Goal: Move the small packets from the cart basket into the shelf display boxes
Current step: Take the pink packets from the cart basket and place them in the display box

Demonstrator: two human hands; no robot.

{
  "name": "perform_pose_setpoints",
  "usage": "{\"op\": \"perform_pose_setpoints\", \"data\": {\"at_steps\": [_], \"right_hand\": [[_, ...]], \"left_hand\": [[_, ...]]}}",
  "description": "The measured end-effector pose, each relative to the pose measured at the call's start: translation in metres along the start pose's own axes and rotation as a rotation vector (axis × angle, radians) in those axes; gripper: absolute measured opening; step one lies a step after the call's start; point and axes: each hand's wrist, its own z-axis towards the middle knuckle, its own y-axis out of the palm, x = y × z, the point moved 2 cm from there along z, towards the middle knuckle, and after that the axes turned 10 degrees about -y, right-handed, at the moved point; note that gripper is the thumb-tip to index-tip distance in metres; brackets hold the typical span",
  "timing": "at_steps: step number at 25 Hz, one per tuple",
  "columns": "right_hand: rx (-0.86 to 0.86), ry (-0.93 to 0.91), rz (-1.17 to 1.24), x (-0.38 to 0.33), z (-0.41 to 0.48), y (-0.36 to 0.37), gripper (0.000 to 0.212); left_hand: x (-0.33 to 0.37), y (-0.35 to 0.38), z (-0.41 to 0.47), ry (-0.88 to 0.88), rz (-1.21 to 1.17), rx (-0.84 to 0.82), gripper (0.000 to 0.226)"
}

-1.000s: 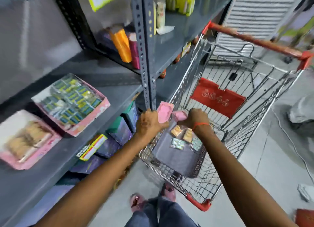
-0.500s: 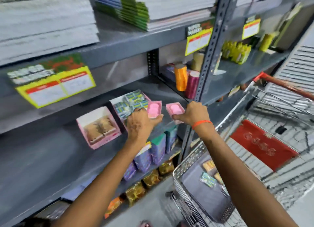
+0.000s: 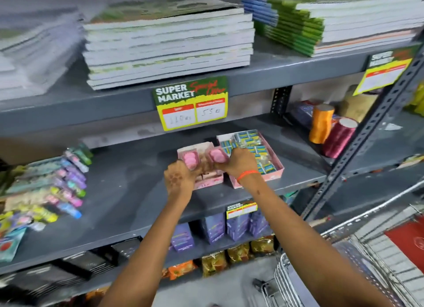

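Observation:
Two pink display boxes stand side by side on the grey middle shelf (image 3: 128, 192). Over the left pink box (image 3: 207, 180) my left hand (image 3: 180, 179) holds a pink packet (image 3: 191, 161). My right hand (image 3: 239, 163), with an orange wristband, holds a second pink packet (image 3: 218, 156) over the same box's right side. The right pink box (image 3: 271, 156) is full of small blue-and-yellow packets. The cart basket (image 3: 289, 281) shows only its wire rim at the lower right; its contents are out of sight.
Stacks of notebooks (image 3: 169, 42) lie on the shelf above, with a price sign (image 3: 191, 103) hanging over the boxes. An orange spool (image 3: 321, 123) and a maroon spool (image 3: 338, 137) stand right of the boxes. Colourful packs (image 3: 68, 180) lie at left. A perforated upright post (image 3: 367, 127) runs at right.
Both hands carried the pink packets up from the cart to the shelf and now hold them over the left pink box. The view has swung away from the cart toward the shelf.

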Motion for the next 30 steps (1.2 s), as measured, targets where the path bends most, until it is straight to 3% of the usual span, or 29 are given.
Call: {"op": "perform_pose_setpoints", "data": {"at_steps": [4,10,12,18,24,27,30], "right_hand": [[-0.028,-0.029,0.01,-0.02,0.015,0.026,0.054],[-0.081,-0.135,-0.074,-0.013,0.015,0.056,0.04],[-0.117,-0.176,-0.158,-0.009,0.016,0.059,0.04],[-0.098,-0.274,-0.276,-0.015,0.019,0.06,0.044],[-0.078,-0.263,-0.249,-0.01,0.024,0.062,0.043],[0.024,-0.298,-0.153,-0.003,0.015,0.056,0.042],[0.275,-0.324,-0.031,0.019,-0.003,0.04,0.029]], "left_hand": [[-0.005,0.016,0.009,-0.012,0.051,0.008,0.043],[-0.021,0.026,0.016,0.111,0.22,-0.045,0.045],[-0.026,0.031,0.018,0.187,0.284,-0.061,0.048],[-0.026,0.038,0.026,0.182,0.289,0.0,0.051],[-0.021,0.03,0.023,0.149,0.27,-0.023,0.06],[-0.013,0.032,0.017,0.154,0.256,0.023,0.06],[0.008,0.035,-0.001,0.279,0.168,0.145,0.049]]}}
